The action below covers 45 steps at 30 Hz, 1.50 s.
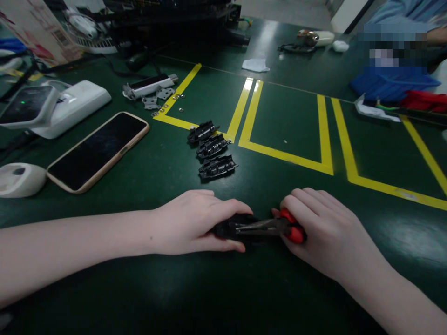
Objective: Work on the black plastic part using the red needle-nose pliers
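My left hand (206,223) is closed around a black plastic part (228,229), thumb on the far side and fingers on the near side. My right hand (321,228) grips the red handles of needle-nose pliers (267,227). The pliers' long jaws point left and reach onto the black part; whether they pinch anything on it I cannot tell. Just beyond my hands, several similar black plastic housings (218,167) lie in a short row on the green table. Much of the held part is hidden by my left hand.
A phone (99,151) lies at the left beside a white device (75,109). Metal brackets (150,102), small rings (180,110) and a white-and-black assembly (150,87) sit farther back. Yellow tape (286,156) marks the table (209,288). A blue bin (391,86) and another person's arm (436,36) are at the far right.
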Tool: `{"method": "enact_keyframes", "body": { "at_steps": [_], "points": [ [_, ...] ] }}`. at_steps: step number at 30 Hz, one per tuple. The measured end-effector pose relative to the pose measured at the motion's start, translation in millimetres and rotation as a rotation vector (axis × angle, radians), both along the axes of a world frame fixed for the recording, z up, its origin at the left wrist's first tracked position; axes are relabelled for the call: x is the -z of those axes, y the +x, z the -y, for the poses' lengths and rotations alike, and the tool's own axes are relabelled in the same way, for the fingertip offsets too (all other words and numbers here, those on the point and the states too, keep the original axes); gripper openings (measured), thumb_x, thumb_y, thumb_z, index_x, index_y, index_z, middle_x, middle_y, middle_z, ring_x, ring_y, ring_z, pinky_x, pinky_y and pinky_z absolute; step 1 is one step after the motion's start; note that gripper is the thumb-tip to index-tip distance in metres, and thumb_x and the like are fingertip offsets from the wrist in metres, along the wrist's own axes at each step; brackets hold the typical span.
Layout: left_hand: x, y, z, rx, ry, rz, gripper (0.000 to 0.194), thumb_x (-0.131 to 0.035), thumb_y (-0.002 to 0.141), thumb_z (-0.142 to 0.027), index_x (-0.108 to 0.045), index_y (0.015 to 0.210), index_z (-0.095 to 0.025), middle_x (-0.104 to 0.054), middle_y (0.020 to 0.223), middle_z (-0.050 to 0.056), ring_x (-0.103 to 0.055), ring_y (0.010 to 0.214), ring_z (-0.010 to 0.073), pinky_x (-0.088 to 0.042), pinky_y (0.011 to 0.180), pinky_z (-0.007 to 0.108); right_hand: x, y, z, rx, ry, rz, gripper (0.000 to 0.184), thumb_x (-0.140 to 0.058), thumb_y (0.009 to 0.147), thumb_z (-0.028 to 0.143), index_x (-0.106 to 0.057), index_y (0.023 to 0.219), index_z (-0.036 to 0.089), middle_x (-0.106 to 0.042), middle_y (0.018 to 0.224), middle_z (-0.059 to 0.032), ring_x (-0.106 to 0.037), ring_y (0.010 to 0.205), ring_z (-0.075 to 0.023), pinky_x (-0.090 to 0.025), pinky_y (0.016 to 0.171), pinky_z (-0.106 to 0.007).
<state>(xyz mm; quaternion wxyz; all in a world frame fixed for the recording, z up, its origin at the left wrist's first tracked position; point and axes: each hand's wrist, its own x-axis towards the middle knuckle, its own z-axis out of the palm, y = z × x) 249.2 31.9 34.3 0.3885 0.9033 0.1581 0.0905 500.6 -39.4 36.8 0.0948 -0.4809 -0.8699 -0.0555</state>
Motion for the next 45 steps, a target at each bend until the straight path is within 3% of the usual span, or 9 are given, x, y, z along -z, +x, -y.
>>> {"method": "enact_keyframes", "body": {
  "at_steps": [15,24,45],
  "points": [
    [1.4,-0.5,2.4,-0.002,0.008,-0.024,0.041,-0.063,0.093,-0.046,-0.052,0.122,-0.020,-0.070,0.100,0.001,-0.059,0.072,0.0141,-0.039,0.068,0.026,7.6,2.7,0.0,-0.004,0.063,-0.037,0.004,-0.053,0.081,0.018,-0.049,0.080,0.020,-0.056,0.076,-0.0043,-0.049,0.066,-0.0178,-0.039,0.058,-0.030],
    [1.7,1.0,0.9,-0.002,0.021,-0.013,0.042,-0.065,0.091,-0.044,-0.053,0.122,-0.019,-0.070,0.101,0.001,-0.058,0.072,0.0134,-0.039,0.068,0.026,0.9,1.1,-1.1,-0.035,0.078,0.008,0.009,-0.057,0.083,0.017,-0.050,0.078,0.018,-0.054,0.074,-0.0037,-0.048,0.065,-0.0167,-0.039,0.058,-0.029],
    [2.1,0.8,2.0,0.010,0.054,-0.005,0.040,-0.064,0.092,-0.043,-0.052,0.122,-0.019,-0.070,0.097,-0.001,-0.058,0.072,0.0131,-0.039,0.068,0.026,4.6,0.7,-0.2,-0.041,0.081,-0.007,0.010,-0.059,0.083,0.017,-0.050,0.077,0.018,-0.054,0.074,-0.0037,-0.049,0.065,-0.0169,-0.040,0.058,-0.029]
  ]
}}
